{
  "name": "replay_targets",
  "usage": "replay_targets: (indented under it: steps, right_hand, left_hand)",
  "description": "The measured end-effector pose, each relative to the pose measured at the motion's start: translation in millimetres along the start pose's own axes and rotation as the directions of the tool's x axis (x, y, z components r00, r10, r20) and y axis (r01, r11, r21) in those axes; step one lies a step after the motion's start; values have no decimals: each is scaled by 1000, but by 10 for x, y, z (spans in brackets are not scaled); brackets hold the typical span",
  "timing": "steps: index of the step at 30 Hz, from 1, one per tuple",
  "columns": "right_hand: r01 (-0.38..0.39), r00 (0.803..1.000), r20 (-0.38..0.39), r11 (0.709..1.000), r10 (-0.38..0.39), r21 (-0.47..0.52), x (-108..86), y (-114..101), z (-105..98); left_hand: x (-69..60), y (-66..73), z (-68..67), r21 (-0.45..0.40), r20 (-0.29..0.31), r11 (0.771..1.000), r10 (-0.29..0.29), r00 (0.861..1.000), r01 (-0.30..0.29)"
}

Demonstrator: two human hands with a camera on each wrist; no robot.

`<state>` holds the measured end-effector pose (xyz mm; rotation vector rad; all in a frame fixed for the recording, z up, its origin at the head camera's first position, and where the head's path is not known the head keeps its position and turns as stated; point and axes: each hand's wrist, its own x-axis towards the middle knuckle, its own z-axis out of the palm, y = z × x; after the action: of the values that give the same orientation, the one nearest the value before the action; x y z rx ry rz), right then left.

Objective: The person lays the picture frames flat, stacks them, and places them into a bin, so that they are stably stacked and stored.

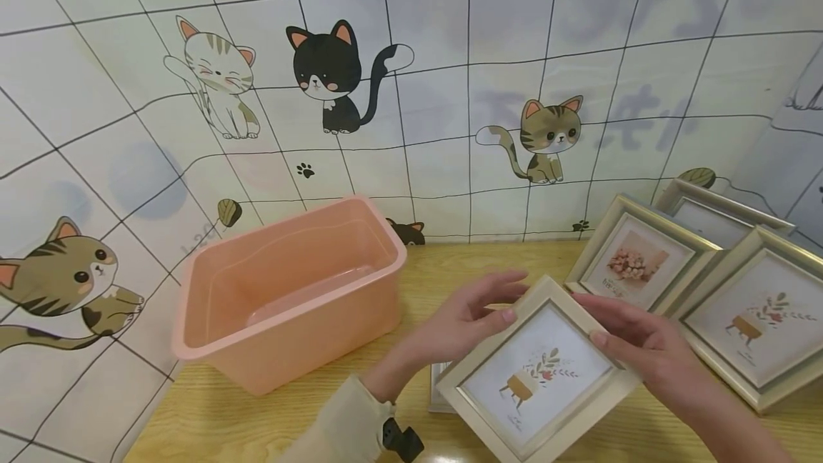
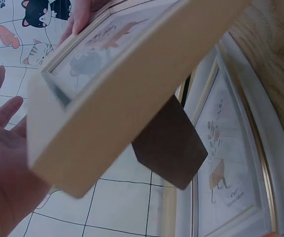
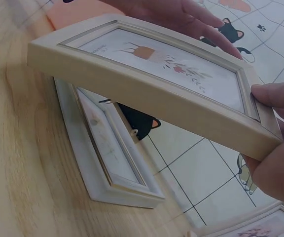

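Observation:
A cream picture frame [image 1: 536, 374] with a plant-pot print is held tilted above the table, and my right hand [image 1: 649, 345] pinches its upper right corner between thumb and fingers. In the right wrist view the thumb [image 3: 270, 94] lies on the frame's front. At the upper left edge is my left hand [image 1: 466, 316], fingers stretched out. The left wrist view shows that hand [image 2: 9, 158] spread beside the frame, not gripping it. A dark support flap [image 2: 171, 143] sticks out from the frame's back. Beneath lies a white frame [image 3: 117, 153], mostly hidden in the head view.
A pink plastic tub [image 1: 289, 320] stands on the wooden table [image 1: 199, 413] at the left. Several frames lean together at the right, including one with a flower print [image 1: 633, 263] and a larger plant print [image 1: 759, 320]. Behind rises a cat-patterned tiled wall [image 1: 444, 127].

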<state>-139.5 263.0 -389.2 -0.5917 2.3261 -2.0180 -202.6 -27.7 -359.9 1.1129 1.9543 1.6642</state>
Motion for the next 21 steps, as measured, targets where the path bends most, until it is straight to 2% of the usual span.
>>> replay_targets:
  steps: [5, 9, 15, 21]
  right_hand:
    - [16, 999, 30, 996, -19, 93, 28, 44, 53]
    - [25, 1000, 14, 993, -26, 116, 31, 64, 78]
    - [9, 1000, -16, 991, -7, 134, 4, 88, 97]
    - [16, 998, -60, 990, -8, 138, -23, 83, 109]
  left_hand:
    - [-23, -43, 43, -42, 34, 997, -57, 998, 59]
    - [-41, -72, 55, -54, 51, 994, -96, 994, 99]
    - [-53, -116, 36, -68, 113, 990, -111, 987, 119]
    - [-56, -132, 16, -43, 141, 992, -114, 983, 121]
